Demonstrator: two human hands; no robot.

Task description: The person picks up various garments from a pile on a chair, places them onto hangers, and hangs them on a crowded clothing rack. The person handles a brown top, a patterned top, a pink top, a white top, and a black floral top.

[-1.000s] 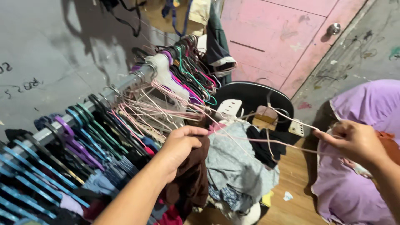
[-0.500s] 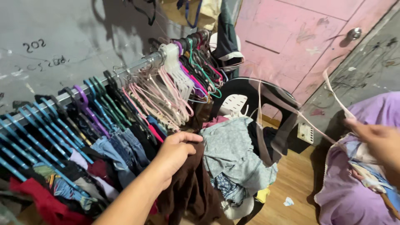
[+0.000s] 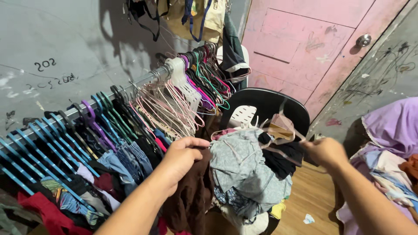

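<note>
My left hand [image 3: 180,156] grips the top of a dark brown garment [image 3: 189,196] that hangs from the clothes rail [image 3: 143,80]. To its right, my right hand [image 3: 324,152] is closed on a thin pale hanger [image 3: 278,129], blurred by motion, over the heap of clothes [image 3: 244,169] on a black plastic chair [image 3: 270,104]. The rail carries blue hangers [image 3: 39,143] with clothes at the left. Several empty pink and white hangers [image 3: 167,109] hang in its middle.
A pink door [image 3: 313,48] with a round knob [image 3: 363,40] stands behind the chair. A purple cloth pile [image 3: 392,130] lies at the right. Bags hang on the grey wall [image 3: 65,39] above the rail's far end. Wooden floor [image 3: 313,196] shows below the chair.
My right hand has swung left with the hanger, from the purple pile toward the chair's heap. My left hand has stayed on the brown garment.
</note>
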